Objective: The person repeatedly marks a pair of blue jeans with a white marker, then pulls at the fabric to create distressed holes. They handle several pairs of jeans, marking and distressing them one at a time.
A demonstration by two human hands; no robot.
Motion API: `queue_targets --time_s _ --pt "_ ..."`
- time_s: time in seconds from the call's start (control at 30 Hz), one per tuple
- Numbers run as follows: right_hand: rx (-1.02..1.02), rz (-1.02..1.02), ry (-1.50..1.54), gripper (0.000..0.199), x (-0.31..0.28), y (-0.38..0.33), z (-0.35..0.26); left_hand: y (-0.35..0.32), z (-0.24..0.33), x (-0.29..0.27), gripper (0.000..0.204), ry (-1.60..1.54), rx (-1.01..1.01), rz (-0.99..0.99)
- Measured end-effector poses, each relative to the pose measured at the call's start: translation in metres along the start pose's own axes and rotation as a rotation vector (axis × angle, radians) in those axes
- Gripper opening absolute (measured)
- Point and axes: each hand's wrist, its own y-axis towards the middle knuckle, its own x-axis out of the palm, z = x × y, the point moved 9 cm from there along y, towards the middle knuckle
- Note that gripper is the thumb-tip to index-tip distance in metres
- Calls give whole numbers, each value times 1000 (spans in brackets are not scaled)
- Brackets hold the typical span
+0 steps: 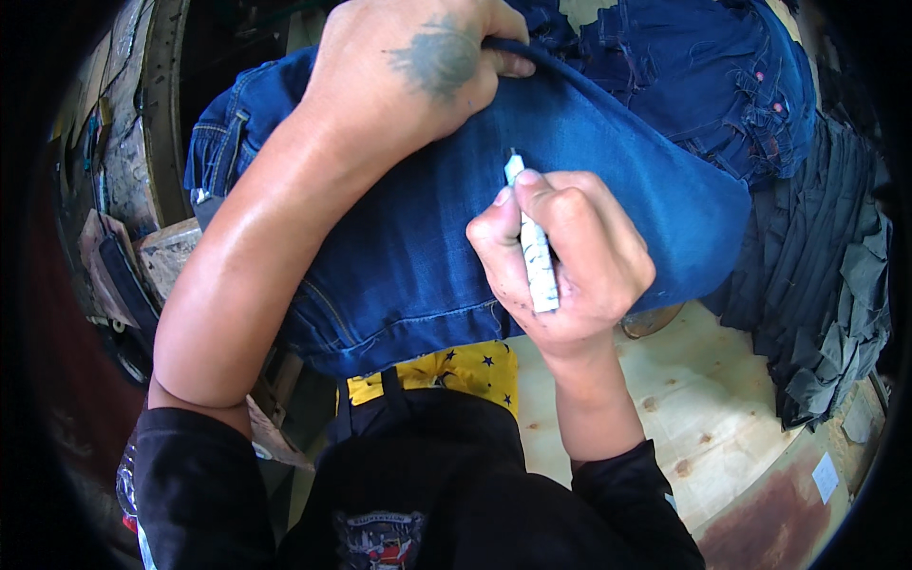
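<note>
Across the wooden worktable (722, 418), the blue jeans (427, 256) lie draped in front of me. My right hand (560, 252) is closed around a white marking pen (532, 247), thumb and forefinger pinching near its tip, which touches the denim. My left hand (418, 66) presses palm-down on the jeans, fingers curled over the upper fold. More denim pieces (703, 66) are stacked beyond.
</note>
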Motion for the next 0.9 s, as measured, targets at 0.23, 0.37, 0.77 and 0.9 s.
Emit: queue_targets --time_s 0.23,0.37,0.77,0.9 --pt "47 -45 35 15 -16 -22 -20 1 6 -5 17 8 16 9" --pt "40 -20 72 21 -20 -16 -12 1 8 -5 17 24 -2 -12" --pt "62 -72 148 17 -19 -15 -10 2 8 -4 15 -14 26 23" --pt "60 -5 85 18 -15 -12 -4 3 2 -1 15 -17 15 15"
